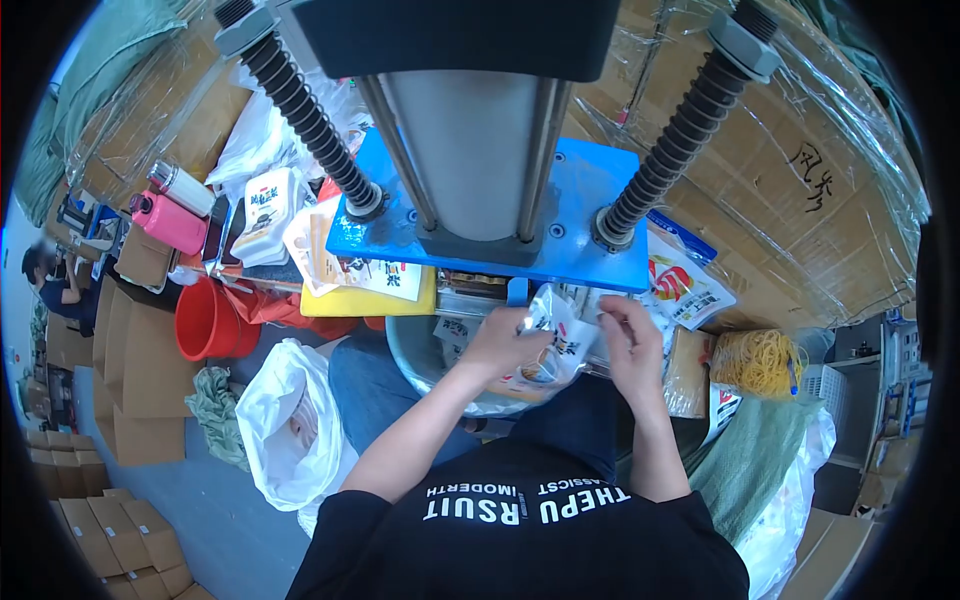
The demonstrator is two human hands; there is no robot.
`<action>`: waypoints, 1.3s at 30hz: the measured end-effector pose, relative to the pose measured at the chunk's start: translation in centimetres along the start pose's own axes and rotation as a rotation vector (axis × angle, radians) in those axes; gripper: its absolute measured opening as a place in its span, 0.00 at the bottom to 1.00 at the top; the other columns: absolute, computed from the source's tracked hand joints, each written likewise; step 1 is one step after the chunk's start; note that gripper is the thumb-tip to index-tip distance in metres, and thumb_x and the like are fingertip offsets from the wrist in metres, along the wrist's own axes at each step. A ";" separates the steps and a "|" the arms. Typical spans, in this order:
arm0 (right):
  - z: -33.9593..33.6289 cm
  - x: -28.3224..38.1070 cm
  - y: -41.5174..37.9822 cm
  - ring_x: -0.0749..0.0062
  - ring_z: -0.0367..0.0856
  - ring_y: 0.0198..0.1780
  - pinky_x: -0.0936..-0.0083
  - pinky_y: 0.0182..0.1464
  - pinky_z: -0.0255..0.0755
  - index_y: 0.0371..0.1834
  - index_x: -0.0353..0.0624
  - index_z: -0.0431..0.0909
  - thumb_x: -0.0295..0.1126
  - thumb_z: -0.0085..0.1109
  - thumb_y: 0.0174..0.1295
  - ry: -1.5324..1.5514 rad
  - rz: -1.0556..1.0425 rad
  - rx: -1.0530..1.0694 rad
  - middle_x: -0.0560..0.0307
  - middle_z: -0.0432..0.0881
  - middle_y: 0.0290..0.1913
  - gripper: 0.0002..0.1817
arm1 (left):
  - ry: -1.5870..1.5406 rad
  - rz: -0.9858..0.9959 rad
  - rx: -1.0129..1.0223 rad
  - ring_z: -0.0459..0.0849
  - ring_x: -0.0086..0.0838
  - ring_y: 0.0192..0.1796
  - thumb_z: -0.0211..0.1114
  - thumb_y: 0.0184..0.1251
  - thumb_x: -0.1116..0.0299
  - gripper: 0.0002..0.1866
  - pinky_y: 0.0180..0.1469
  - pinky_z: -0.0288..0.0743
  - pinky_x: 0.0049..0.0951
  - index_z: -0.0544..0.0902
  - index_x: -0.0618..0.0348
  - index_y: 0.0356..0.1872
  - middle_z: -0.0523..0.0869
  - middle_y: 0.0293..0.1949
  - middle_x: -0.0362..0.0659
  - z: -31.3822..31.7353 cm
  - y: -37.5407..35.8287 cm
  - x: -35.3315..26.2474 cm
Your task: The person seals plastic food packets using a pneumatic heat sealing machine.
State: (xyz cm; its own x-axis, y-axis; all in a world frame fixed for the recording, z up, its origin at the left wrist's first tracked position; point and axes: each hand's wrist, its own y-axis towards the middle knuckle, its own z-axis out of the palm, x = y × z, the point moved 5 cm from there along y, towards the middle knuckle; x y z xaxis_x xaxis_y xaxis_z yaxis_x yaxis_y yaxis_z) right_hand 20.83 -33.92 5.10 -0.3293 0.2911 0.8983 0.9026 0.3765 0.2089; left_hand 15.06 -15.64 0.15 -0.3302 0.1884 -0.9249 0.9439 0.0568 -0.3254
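My left hand [497,338] and my right hand [630,340] both grip a clear plastic packet [560,335] with printed labels, held just under the front edge of a blue press machine [590,215]. The packet hangs over a metal basin [415,350] that rests on my lap and holds more packets. The machine's grey column and two black springs rise above my hands.
A red bucket [207,322] and a white plastic bag [290,420] sit to the left on the floor. A yellow tray [365,298] with printed packets lies by the machine. Rubber bands [757,360] pile at right. Cardboard boxes [140,370] stand left; another person sits far left.
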 end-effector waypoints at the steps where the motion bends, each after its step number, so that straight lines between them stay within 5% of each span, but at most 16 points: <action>1: -1.1 -0.4 -0.1 0.79 0.80 0.41 0.81 0.46 0.72 0.47 0.36 0.79 0.21 0.54 0.66 -0.047 -0.025 -0.075 0.57 0.82 0.41 0.09 | 0.180 0.000 0.017 0.83 0.19 0.35 0.68 0.62 0.66 0.12 0.40 0.77 0.22 0.85 0.66 0.40 0.88 0.33 0.40 -0.8 -0.6 -0.6; 3: -2.4 -0.8 -0.9 0.78 0.81 0.39 0.82 0.43 0.73 0.45 0.35 0.80 0.22 0.54 0.66 -0.054 -0.055 -0.101 0.58 0.82 0.39 0.08 | -0.055 0.030 0.037 0.85 0.22 0.36 0.68 0.63 0.65 0.14 0.41 0.78 0.24 0.85 0.66 0.43 0.89 0.35 0.42 -3.7 -2.9 1.4; 6: -0.6 0.0 -2.7 0.76 0.82 0.33 0.80 0.35 0.76 0.46 0.35 0.81 0.24 0.59 0.65 0.193 0.109 0.405 0.55 0.85 0.37 0.09 | -0.248 -0.059 -0.103 0.87 0.25 0.37 0.67 0.63 0.68 0.14 0.42 0.81 0.26 0.84 0.69 0.44 0.89 0.38 0.44 -10.3 -9.1 4.5; 8: 2.1 1.2 -3.8 0.77 0.83 0.34 0.81 0.35 0.76 0.48 0.35 0.81 0.25 0.58 0.65 0.061 0.013 0.683 0.53 0.86 0.38 0.10 | -0.413 -0.138 -0.300 0.87 0.25 0.36 0.67 0.63 0.72 0.13 0.40 0.81 0.25 0.84 0.70 0.44 0.89 0.39 0.45 -13.5 -13.1 9.5; 10: 5.2 -0.4 -5.1 0.68 0.86 0.39 0.74 0.40 0.78 0.49 0.36 0.80 0.29 0.57 0.66 -0.025 0.075 0.829 0.48 0.86 0.42 0.11 | -0.420 -0.283 -0.502 0.87 0.25 0.35 0.66 0.62 0.75 0.10 0.40 0.81 0.25 0.84 0.69 0.43 0.89 0.38 0.46 -14.9 -16.7 12.8; 12: 8.5 -2.4 -6.1 0.47 0.82 0.49 0.60 0.50 0.75 0.48 0.38 0.80 0.36 0.55 0.67 -0.232 0.007 1.019 0.42 0.83 0.47 0.14 | -0.520 -0.289 -0.588 0.85 0.21 0.33 0.65 0.62 0.76 0.08 0.38 0.80 0.23 0.85 0.69 0.41 0.89 0.36 0.44 -14.2 -18.6 15.6; 19: 23.6 -17.4 -4.3 0.49 0.80 0.53 0.60 0.56 0.74 0.54 0.46 0.81 0.35 0.56 0.62 -0.563 0.233 1.291 0.42 0.82 0.52 0.17 | -0.341 0.001 -1.062 0.81 0.16 0.31 0.65 0.63 0.77 0.03 0.34 0.74 0.21 0.84 0.68 0.34 0.87 0.31 0.39 -11.1 -21.8 18.7; 22: 29.0 -22.7 -7.2 0.50 0.82 0.52 0.59 0.54 0.74 0.49 0.45 0.81 0.32 0.53 0.63 -0.746 0.089 1.420 0.45 0.84 0.47 0.14 | -0.033 0.055 -1.100 0.82 0.22 0.26 0.67 0.61 0.75 0.05 0.28 0.73 0.25 0.84 0.67 0.34 0.86 0.26 0.44 -10.7 -22.1 18.9; 23: 30.3 -24.8 -9.1 0.50 0.82 0.52 0.59 0.54 0.74 0.49 0.45 0.81 0.32 0.53 0.63 -0.752 0.079 1.438 0.45 0.84 0.47 0.14 | -0.041 0.044 -1.116 0.82 0.22 0.26 0.67 0.61 0.75 0.05 0.28 0.73 0.25 0.84 0.67 0.34 0.86 0.26 0.44 -10.6 -22.4 19.1; 25: 30.8 -28.2 -10.7 0.49 0.84 0.50 0.56 0.56 0.74 0.48 0.48 0.82 0.37 0.50 0.63 -0.962 0.205 0.999 0.44 0.84 0.46 0.15 | 0.094 0.053 -1.100 0.83 0.30 0.23 0.67 0.59 0.75 0.05 0.26 0.72 0.28 0.84 0.66 0.33 0.84 0.24 0.47 -10.7 -22.1 18.1; 26: 30.9 -28.6 -10.9 0.49 0.84 0.50 0.56 0.56 0.74 0.48 0.48 0.82 0.37 0.50 0.63 -0.959 0.177 1.014 0.44 0.84 0.46 0.15 | 0.156 0.124 -1.131 0.82 0.37 0.21 0.67 0.56 0.77 0.04 0.23 0.71 0.30 0.84 0.65 0.32 0.82 0.22 0.49 -10.9 -21.9 17.5; 28: 32.2 -28.6 -11.3 0.48 0.84 0.49 0.55 0.56 0.74 0.46 0.49 0.82 0.40 0.46 0.65 -1.031 -0.238 1.407 0.43 0.84 0.46 0.16 | 0.252 0.156 -1.113 0.80 0.37 0.20 0.67 0.54 0.77 0.04 0.23 0.70 0.32 0.84 0.65 0.31 0.80 0.20 0.48 -11.3 -21.8 16.6; 30: 32.3 -27.1 -10.0 0.47 0.84 0.47 0.55 0.55 0.75 0.44 0.49 0.82 0.38 0.47 0.65 -0.988 -0.175 1.392 0.43 0.84 0.45 0.14 | 0.235 0.161 -1.134 0.79 0.38 0.19 0.67 0.54 0.77 0.03 0.22 0.69 0.32 0.83 0.65 0.30 0.78 0.19 0.47 -11.4 -21.8 17.1; 36: 28.7 -15.4 -6.0 0.44 0.81 0.48 0.56 0.52 0.74 0.43 0.48 0.83 0.29 0.52 0.63 -0.612 -0.002 1.053 0.42 0.81 0.45 0.10 | 0.060 0.072 -1.046 0.80 0.23 0.24 0.65 0.61 0.73 0.06 0.28 0.71 0.25 0.85 0.66 0.35 0.83 0.23 0.43 -11.5 -21.1 16.6; 38: 26.1 -11.6 -5.3 0.44 0.80 0.49 0.57 0.52 0.73 0.43 0.47 0.82 0.26 0.54 0.61 -0.430 0.059 0.870 0.43 0.80 0.46 0.10 | -0.386 -0.029 -1.051 0.78 0.19 0.24 0.66 0.63 0.73 0.05 0.27 0.70 0.26 0.84 0.65 0.32 0.81 0.20 0.38 -12.0 -20.5 17.1; 39: 24.3 -10.4 -5.9 0.44 0.80 0.49 0.56 0.52 0.73 0.44 0.47 0.82 0.24 0.53 0.61 -0.300 0.016 0.815 0.42 0.80 0.46 0.11 | -0.324 -0.020 -1.029 0.75 0.17 0.26 0.65 0.66 0.71 0.06 0.31 0.72 0.24 0.85 0.65 0.33 0.79 0.20 0.34 -13.1 -20.7 15.6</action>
State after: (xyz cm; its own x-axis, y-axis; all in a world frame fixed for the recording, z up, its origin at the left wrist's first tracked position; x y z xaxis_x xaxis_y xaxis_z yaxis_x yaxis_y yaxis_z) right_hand 12.24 -17.80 -14.88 -0.4813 0.4777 0.7350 0.4654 0.8498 -0.2476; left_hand -9.54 -1.09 -4.94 -0.1900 -0.0814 -0.9784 0.4422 0.8826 -0.1593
